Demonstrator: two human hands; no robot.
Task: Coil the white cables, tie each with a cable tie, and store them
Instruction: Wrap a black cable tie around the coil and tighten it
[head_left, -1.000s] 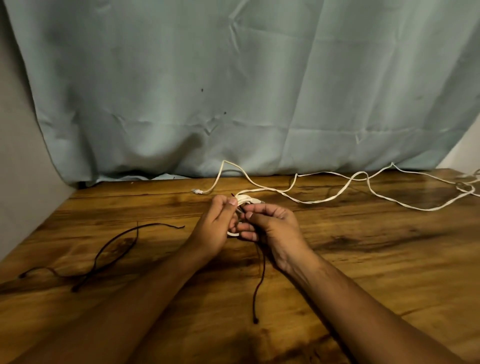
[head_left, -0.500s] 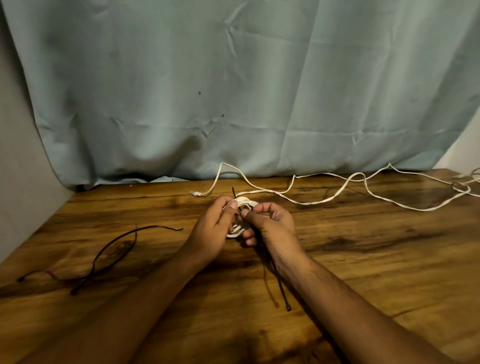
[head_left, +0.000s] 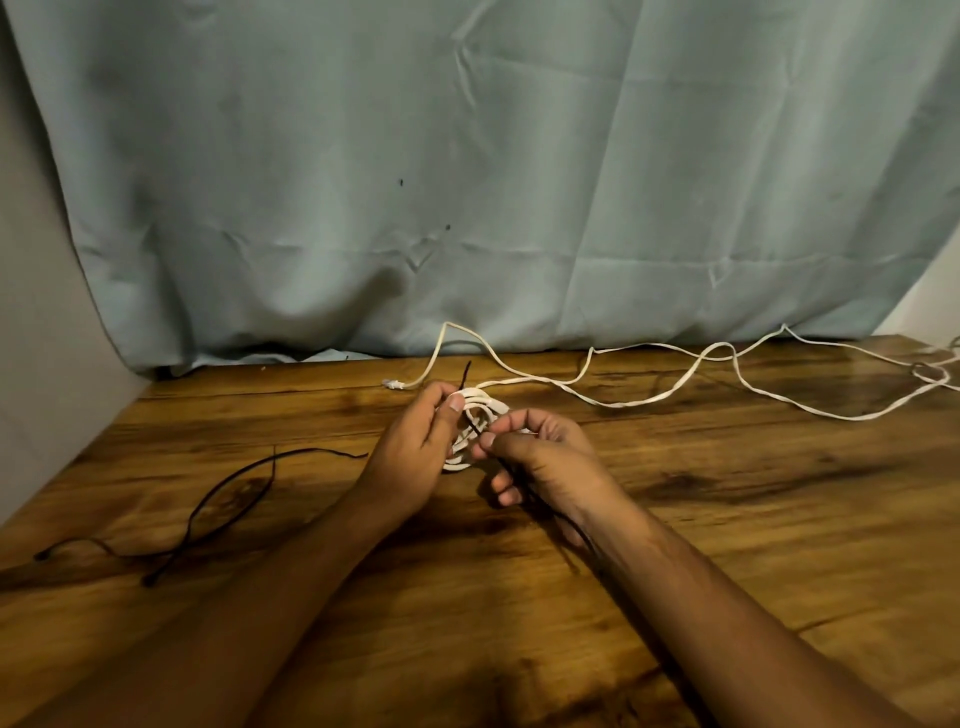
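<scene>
On the left, spare ties (head_left: 208, 509) are lying on the desk (head_left: 727, 519). Your left hand (head_left: 415, 447) is gripping the small coil (head_left: 475, 415) at mid-desk, and your right hand (head_left: 550, 462) is pinching the tie (head_left: 466, 375) threading through it, not cinched yet I'd say. The long cable (head_left: 649, 397) on the right is waiting uncoiled; nothing's stored.

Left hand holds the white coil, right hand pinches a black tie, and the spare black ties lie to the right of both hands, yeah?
No. The head view shows the spare black ties lying left of the left hand; the rest is right.
</scene>
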